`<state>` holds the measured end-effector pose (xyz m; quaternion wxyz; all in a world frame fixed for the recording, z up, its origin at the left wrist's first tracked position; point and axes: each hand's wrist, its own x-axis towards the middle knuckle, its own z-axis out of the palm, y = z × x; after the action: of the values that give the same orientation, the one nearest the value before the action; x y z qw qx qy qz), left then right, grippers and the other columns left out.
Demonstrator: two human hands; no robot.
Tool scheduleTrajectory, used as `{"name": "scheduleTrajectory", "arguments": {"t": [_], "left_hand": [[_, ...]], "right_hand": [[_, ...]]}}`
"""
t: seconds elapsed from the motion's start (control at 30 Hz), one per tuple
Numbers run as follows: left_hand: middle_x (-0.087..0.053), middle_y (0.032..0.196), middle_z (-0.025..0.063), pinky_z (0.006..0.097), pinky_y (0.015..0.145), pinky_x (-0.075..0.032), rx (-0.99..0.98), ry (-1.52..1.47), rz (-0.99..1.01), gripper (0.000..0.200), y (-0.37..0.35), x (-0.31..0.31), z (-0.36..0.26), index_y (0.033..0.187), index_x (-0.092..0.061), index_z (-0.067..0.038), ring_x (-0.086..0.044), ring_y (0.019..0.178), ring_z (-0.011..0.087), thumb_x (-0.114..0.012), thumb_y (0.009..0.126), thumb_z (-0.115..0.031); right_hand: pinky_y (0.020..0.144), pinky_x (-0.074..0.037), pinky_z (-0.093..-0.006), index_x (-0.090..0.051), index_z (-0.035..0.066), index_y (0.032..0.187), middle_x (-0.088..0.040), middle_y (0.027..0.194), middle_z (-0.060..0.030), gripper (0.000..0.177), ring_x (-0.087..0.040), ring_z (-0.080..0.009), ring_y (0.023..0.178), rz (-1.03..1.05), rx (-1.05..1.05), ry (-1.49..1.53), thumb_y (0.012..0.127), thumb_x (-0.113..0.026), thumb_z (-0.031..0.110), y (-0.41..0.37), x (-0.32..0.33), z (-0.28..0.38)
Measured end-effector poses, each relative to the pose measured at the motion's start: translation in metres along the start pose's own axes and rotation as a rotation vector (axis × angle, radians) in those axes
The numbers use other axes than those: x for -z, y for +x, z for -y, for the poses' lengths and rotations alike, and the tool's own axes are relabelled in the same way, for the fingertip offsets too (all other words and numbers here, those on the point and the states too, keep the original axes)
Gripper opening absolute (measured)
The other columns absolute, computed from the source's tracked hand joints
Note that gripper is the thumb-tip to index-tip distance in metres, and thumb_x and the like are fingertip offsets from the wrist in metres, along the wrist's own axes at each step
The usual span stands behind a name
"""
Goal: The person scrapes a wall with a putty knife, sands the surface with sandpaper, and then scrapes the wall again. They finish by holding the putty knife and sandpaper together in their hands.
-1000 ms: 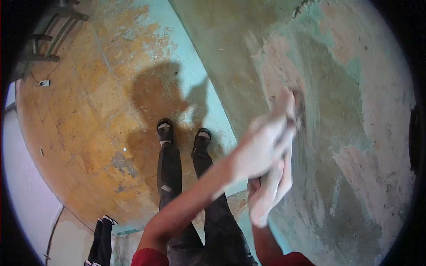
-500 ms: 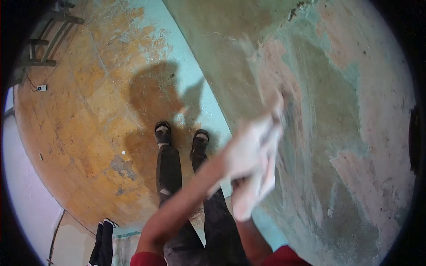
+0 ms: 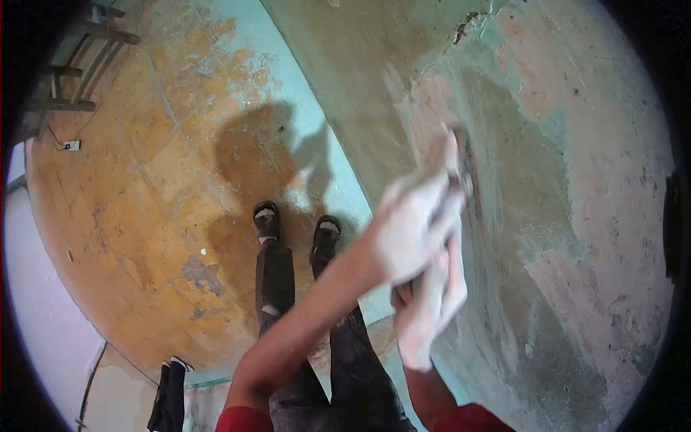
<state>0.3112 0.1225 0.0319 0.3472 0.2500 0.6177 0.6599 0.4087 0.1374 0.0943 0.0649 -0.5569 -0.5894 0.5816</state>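
My left hand [image 3: 412, 229] reaches in from the lower left and is closed, with whitish dust on its skin. Just below it and partly behind it, my right hand [image 3: 429, 311] is closed too, also dusty. The two hands are pressed together against the painted wall [image 3: 533, 187]. A thin dark edge [image 3: 464, 155] shows beside the upper fingers; what it belongs to is mostly hidden by the hands and blurred. Around the hands, the green-grey wall has pale streaks and pinkish patches.
My sandaled feet [image 3: 327, 230] stand on the worn orange floor [image 3: 165, 237] near the wall's base. Wooden furniture [image 3: 93, 65] stands at the upper left, with a small white socket box [image 3: 71, 145] and cord nearby. Another person's dark-clad legs [image 3: 169, 396] appear at the lower left.
Both hands have shifted slightly right, with the upper fingertips a little higher on the wall. The view has moved slightly too. Both hands stay closed together.
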Motion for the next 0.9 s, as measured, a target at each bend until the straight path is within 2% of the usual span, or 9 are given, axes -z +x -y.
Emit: {"name": "scheduleTrajectory", "arguments": {"t": [0.03,0.1,0.17,0.23,0.3,0.33,0.53,0.77,0.9], "left_hand": [[-0.060,0.087,0.0249,0.0440,0.070,-0.050,-0.108,-0.113,-0.117,0.016,0.013,0.010,-0.004,0.095,-0.052,0.007,-0.063,0.076,0.0390,-0.056,0.096,-0.009],[-0.058,0.084,0.0140,0.0297,0.070,-0.051,-0.112,-0.020,0.000,0.058,0.003,0.011,0.001,0.152,-0.030,0.000,-0.053,0.071,0.0138,-0.053,0.100,-0.011],[-0.061,0.097,0.0193,0.0316,0.078,-0.051,-0.191,-0.012,-0.069,0.057,-0.023,-0.027,-0.007,0.150,-0.031,0.002,-0.059,0.080,0.0213,-0.053,0.100,-0.010],[-0.064,0.109,0.0246,0.0335,0.086,-0.051,-0.270,-0.021,-0.144,0.056,-0.027,-0.038,-0.014,0.149,-0.031,0.003,-0.065,0.089,0.0287,-0.052,0.099,-0.010],[-0.063,0.110,0.0270,0.0357,0.089,-0.051,0.025,-0.196,0.014,0.056,-0.010,-0.011,-0.023,0.148,-0.032,0.003,-0.065,0.093,0.0336,-0.053,0.098,-0.010],[-0.050,0.139,0.0272,0.0424,0.085,-0.056,-0.083,-0.017,0.013,0.058,0.007,0.005,-0.025,0.148,-0.029,0.006,-0.068,0.094,0.0392,-0.054,0.097,-0.005],[-0.028,0.153,0.0318,0.0364,0.101,-0.052,-0.237,-0.037,0.036,0.069,-0.028,-0.031,-0.015,0.153,-0.021,0.002,-0.048,0.132,0.0400,-0.056,0.094,0.001],[-0.050,0.139,0.0305,0.0344,0.095,-0.051,-0.201,0.051,-0.111,0.056,0.002,-0.002,-0.010,0.147,-0.034,0.005,-0.063,0.119,0.0344,-0.054,0.095,-0.004],[-0.052,0.135,0.0305,0.0398,0.099,-0.050,-0.124,0.503,-0.121,0.047,-0.061,-0.018,0.006,0.137,-0.045,0.008,-0.057,0.119,0.0443,-0.056,0.094,-0.006]], "right_hand": [[0.074,-0.051,-0.0283,-0.027,-0.004,0.154,-0.052,0.136,-0.0202,0.068,-0.062,-0.0194,0.103,0.026,0.030,-0.011,0.099,-0.043,0.035,0.011,-0.012,0.000],[0.079,-0.050,-0.0294,-0.027,-0.005,0.154,-0.051,0.137,-0.0207,0.068,-0.061,-0.0207,0.107,-0.053,0.215,0.021,0.100,-0.041,0.034,0.003,-0.013,-0.026],[0.085,-0.049,-0.0280,-0.026,-0.007,0.153,-0.049,0.140,-0.0218,0.067,-0.060,-0.0227,0.111,-0.136,0.523,0.071,0.101,-0.037,0.032,-0.016,-0.003,-0.036],[0.091,-0.047,-0.0277,-0.025,-0.008,0.153,-0.048,0.141,-0.0230,0.066,-0.058,-0.0244,0.116,-0.062,0.266,0.150,0.101,-0.035,0.032,-0.035,0.011,-0.009],[0.053,-0.042,-0.0217,-0.028,-0.007,0.152,-0.064,0.112,-0.0150,0.066,-0.058,-0.0083,0.068,-0.041,0.182,0.085,0.102,-0.040,0.035,-0.017,0.006,-0.006],[0.048,-0.037,-0.0214,-0.029,-0.006,0.152,-0.065,0.106,-0.0122,0.066,-0.052,-0.0059,0.060,-0.024,0.184,0.130,0.102,-0.041,0.036,-0.008,-0.008,0.001],[0.038,-0.025,-0.0212,-0.029,-0.003,0.153,-0.058,0.073,-0.0025,0.066,-0.038,-0.0013,0.045,-0.121,0.304,0.207,0.103,-0.042,0.038,-0.036,0.010,-0.014],[0.050,-0.031,-0.0224,-0.035,-0.005,0.150,-0.058,0.078,0.0005,0.059,-0.042,-0.0028,0.060,-0.073,0.369,0.105,0.106,-0.043,0.033,0.003,-0.010,-0.025],[0.068,-0.047,-0.0353,-0.040,-0.001,0.149,-0.070,0.087,-0.0103,0.054,-0.060,-0.0215,0.070,0.068,0.157,-0.245,0.104,-0.047,0.029,-0.016,0.041,-0.062]]}}
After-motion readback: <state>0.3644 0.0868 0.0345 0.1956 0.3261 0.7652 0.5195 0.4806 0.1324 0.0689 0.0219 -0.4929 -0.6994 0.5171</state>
